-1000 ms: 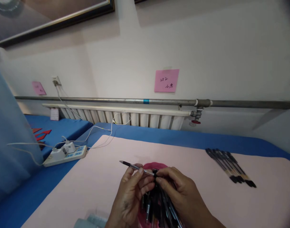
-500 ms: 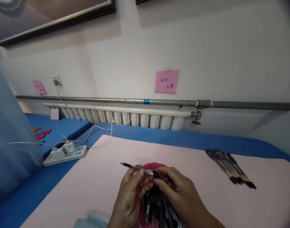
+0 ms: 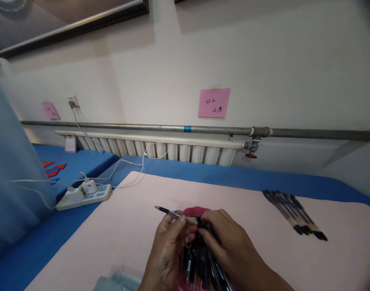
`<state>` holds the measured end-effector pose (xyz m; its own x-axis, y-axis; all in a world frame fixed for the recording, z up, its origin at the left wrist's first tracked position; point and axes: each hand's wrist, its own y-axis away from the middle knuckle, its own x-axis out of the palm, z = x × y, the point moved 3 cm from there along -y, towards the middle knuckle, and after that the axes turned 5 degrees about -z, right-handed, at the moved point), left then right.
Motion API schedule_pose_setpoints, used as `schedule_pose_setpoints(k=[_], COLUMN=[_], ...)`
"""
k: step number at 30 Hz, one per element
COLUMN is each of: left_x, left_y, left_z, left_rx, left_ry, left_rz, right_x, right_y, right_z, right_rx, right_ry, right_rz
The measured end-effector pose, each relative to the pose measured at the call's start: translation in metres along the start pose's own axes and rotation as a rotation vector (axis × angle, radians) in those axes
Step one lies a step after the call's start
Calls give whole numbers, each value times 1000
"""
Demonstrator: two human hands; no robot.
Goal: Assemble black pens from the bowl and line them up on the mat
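Note:
My left hand pinches a thin pen whose tip sticks out to the left above the pink mat. My right hand is closed at the pen's other end, fingertips on a small black piece that looks like a cap. Both hands hover over a pink container packed with several dark pens; most of the container is hidden behind my hands.
Several black pens lie side by side at the mat's right. A white power strip with chargers and cables sits on the blue cloth at left. A radiator and pipe run along the wall, with a pink note above.
Almost nothing has moved. My right hand's fingers have closed in slightly on the pen's end, and the view has shifted a touch.

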<state>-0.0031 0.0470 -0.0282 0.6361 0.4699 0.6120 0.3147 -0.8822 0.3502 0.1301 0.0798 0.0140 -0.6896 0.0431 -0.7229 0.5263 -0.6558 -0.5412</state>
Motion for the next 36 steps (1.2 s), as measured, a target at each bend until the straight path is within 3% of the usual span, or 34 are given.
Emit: schedule_pose_setpoints(k=[13, 21, 30, 36], left_x=[-2, -3, 9, 27], left_y=[0, -4, 6, 32], left_z=[1, 5, -5, -1], left_rx=[13, 74, 211, 203], left_ry=[-35, -118, -213, -233], left_rz=[-9, 10, 119, 186], right_x=[3, 1, 1, -15], right_y=[0, 1, 10, 34], right_z=[1, 1, 3, 3], right_rx=[-109, -89, 6, 203], right_ry=[56, 113, -63, -121], right_rz=[-2, 41, 57, 7])
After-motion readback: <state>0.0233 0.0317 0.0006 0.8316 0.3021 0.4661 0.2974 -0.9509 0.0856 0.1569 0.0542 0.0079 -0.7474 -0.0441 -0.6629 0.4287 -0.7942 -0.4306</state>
